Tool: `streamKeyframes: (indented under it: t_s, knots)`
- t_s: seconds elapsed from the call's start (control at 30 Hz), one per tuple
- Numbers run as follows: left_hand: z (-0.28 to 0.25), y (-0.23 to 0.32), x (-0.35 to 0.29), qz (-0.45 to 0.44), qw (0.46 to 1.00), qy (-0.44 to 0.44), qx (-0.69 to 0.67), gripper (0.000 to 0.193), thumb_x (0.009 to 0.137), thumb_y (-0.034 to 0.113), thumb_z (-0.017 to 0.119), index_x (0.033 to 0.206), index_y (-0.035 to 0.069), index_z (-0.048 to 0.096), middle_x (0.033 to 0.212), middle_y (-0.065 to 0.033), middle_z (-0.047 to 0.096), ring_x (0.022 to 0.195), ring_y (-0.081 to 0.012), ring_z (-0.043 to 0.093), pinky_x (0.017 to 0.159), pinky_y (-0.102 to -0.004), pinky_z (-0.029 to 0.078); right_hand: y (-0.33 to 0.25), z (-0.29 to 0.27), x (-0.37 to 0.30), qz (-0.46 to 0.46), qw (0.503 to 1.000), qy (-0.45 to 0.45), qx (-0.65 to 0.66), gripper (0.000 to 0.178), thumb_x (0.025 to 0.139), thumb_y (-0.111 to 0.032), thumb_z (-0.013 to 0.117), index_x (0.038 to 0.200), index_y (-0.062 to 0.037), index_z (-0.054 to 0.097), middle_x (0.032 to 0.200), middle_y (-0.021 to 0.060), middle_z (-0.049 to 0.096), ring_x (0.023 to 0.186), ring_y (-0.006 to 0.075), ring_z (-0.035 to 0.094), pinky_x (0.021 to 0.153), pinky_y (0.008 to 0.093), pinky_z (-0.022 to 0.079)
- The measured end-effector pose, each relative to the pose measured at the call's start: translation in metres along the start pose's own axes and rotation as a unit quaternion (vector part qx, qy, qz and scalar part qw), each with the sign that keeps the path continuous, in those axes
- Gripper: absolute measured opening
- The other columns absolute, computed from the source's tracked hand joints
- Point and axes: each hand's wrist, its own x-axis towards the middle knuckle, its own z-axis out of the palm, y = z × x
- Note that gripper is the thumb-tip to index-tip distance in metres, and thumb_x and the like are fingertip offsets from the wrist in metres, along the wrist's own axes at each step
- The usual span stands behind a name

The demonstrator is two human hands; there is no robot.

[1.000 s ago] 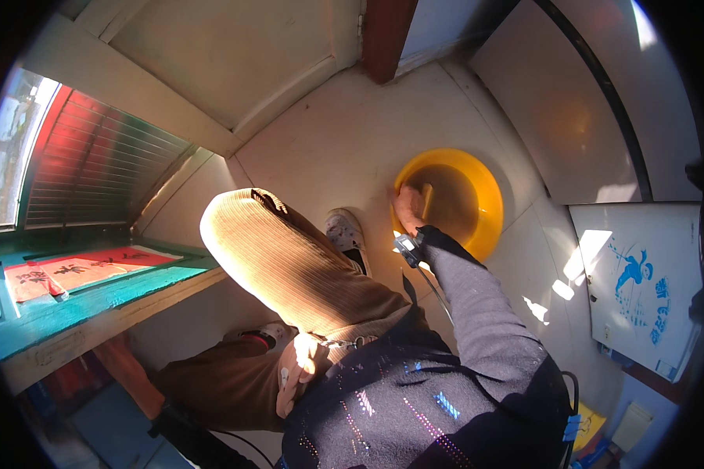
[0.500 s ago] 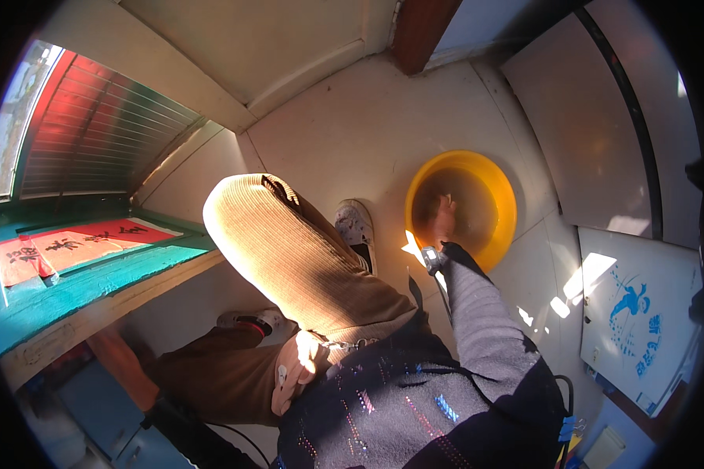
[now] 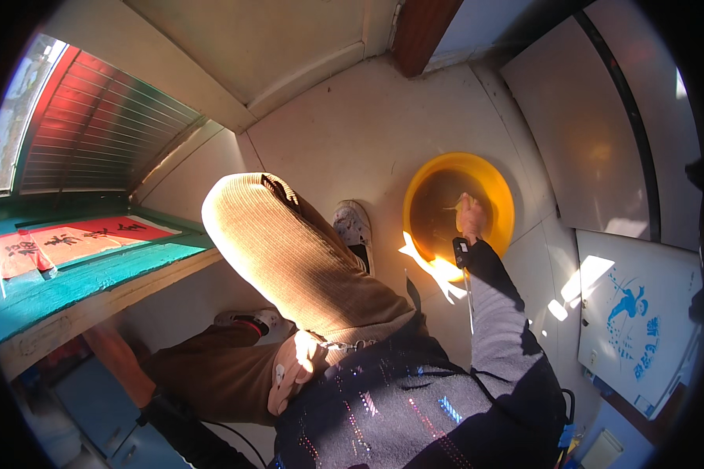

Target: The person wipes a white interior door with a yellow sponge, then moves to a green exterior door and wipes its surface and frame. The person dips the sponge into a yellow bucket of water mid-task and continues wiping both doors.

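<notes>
My right hand [image 3: 471, 216] reaches over the yellow basin [image 3: 503, 181] on the floor, within its rim. Its fingers are curled, and a small pale bit shows at their tips, too small to name. Murky brownish liquid [image 3: 434, 207] seems to fill the basin. A dark device sits on my right wrist. My left hand [image 3: 121, 366] hangs beside the edge of the teal table [image 3: 117, 275]; its fingers are hidden in shadow under that edge. On my lap lies a pale pinkish bundle [image 3: 288, 377] that I cannot make out, by a chain at my waist.
Red paper with black brushwork [image 3: 78, 244] lies on the table. A white box with a blue figure [image 3: 637, 313] and a grey cabinet [image 3: 579, 125] stand to the right. A brown post [image 3: 422, 35] rises beyond the basin. My shoe [image 3: 353, 223] is left of the basin.
My right hand has moved to the right inside the basin, and its fingers are now more curled. A sunlit patch shows more on the basin's near rim. The left arm has hardly moved.
</notes>
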Motion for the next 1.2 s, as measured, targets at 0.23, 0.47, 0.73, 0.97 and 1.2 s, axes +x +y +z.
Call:
streamKeyframes:
  t_s: [0.23,0.47,0.73,0.97,1.2]
  knots:
    - [-0.004,-0.005,-0.002,0.026,0.999,-0.017,0.026,0.047,0.108,0.019,0.04,0.148,-0.007,0.038,0.149,-0.0293,0.042,0.137,-0.0436,0.042,0.115,-0.0479,0.034,-0.015,-0.02,-0.005,-0.13,0.991,-0.002,0.029,0.068,0.094,-0.055,0.06,0.146,-0.0134,0.049,0.154,0.0251,0.037,0.136,0.0418,0.043,0.107,0.0485,0.042]
    - [-0.007,-0.006,-0.006,-0.013,1.0,-0.012,0.006,0.046,0.108,0.021,0.041,0.146,-0.005,0.04,0.147,-0.0266,0.044,0.134,-0.0399,0.044,0.112,-0.0467,0.037,-0.033,0.006,-0.056,-0.005,0.987,-0.02,-0.162,0.083,0.09,-0.027,0.069,0.159,-0.0165,0.024,0.139,0.0265,0.045,0.132,0.0459,0.044,0.111,0.052,0.037]
    - [-0.012,-0.011,-0.011,-0.028,0.999,-0.011,-0.011,0.045,0.108,0.024,0.043,0.144,-0.004,0.042,0.144,-0.0234,0.046,0.13,-0.0358,0.046,0.109,-0.0453,0.04,0.01,0.049,-0.02,0.035,0.995,-0.061,0.075,0.055,0.084,-0.006,0.06,0.139,-0.0083,0.052,0.125,0.023,0.059,0.118,0.0419,0.057,0.1,0.045,0.047]
    - [-0.01,-0.015,-0.013,-0.04,0.999,-0.012,-0.028,0.045,0.108,0.026,0.045,0.143,-0.003,0.044,0.142,-0.0206,0.048,0.127,-0.0321,0.049,0.106,-0.044,0.042,0.062,0.063,0.021,0.08,0.935,-0.078,0.336,0.045,0.085,-0.007,0.053,0.129,-0.0055,0.061,0.113,0.0225,0.069,0.109,0.0394,0.065,0.095,0.0415,0.05]
    - [-0.002,-0.015,-0.009,-0.049,0.998,-0.012,-0.046,0.044,0.108,0.029,0.046,0.141,-0.001,0.047,0.14,-0.0179,0.05,0.124,-0.0285,0.051,0.104,-0.0428,0.045,-0.021,0.006,-0.027,0.001,0.999,-0.032,0.009,0.059,0.087,-0.03,0.072,0.142,-0.0177,0.054,0.142,0.0208,0.047,0.129,0.0409,0.051,0.105,0.05,0.045]
